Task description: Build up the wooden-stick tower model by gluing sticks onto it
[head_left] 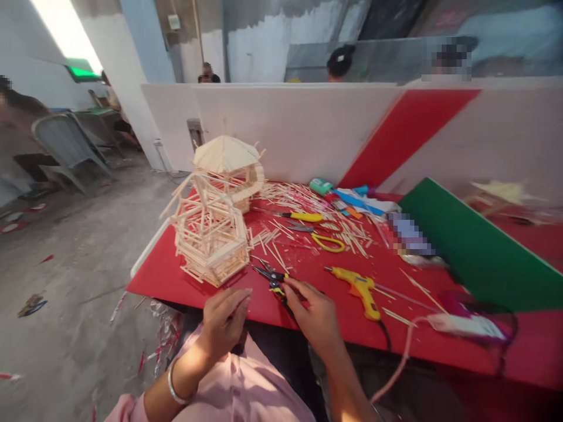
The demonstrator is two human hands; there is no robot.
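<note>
Pink shirt point(240, 390) nearest, the right hand point(317, 316) holds pliers point(276, 278), any lettering illegible.

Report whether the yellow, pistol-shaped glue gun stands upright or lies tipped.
Tipped: the yellow glue gun lies on its side, barrel and handle flat along the red tabletop.

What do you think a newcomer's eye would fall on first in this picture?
Probably the pale stick frame at the left of the red table, with a roofed stick model behind it. The large green board at right would likely follow, then the yellow glue gun to the right of the right hand, which holds pliers.
</note>
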